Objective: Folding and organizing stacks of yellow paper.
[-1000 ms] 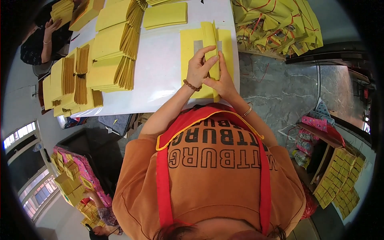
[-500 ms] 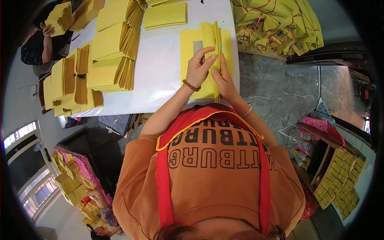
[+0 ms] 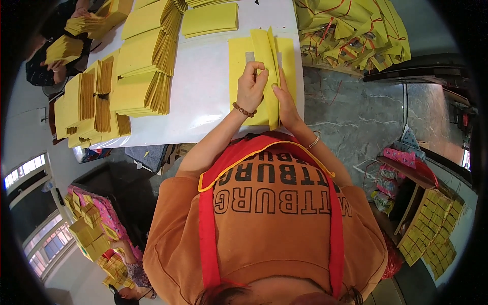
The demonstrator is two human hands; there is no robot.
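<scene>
Before me, on the white table [image 3: 201, 96], a folded yellow paper sheet [image 3: 264, 48] stands up from the flat yellow sheets [image 3: 288, 56] beneath it. My right hand [image 3: 288, 105] grips its fold from the right, thumb on the near face and fingers behind. My left hand [image 3: 250, 90], with a brown bead bracelet at the wrist, is curled closed against the left face of the fold; nothing shows between its fingers. A small grey patch [image 3: 249, 57] lies on the flat sheets beside the knuckles.
Stacks of folded yellow paper [image 3: 140, 56] stand to the left, and a flat pile [image 3: 210, 19] sits at the far side. Loose yellow papers with red cords [image 3: 351, 30] heap up at right. At far left, a co-worker's hand [image 3: 53, 65] holds a yellow bundle [image 3: 64, 49].
My left hand has drawn slightly left and curled its fingers in. The fold's top leans further left. At far left, the co-worker's bundle has come lower and another hand shows on the stack.
</scene>
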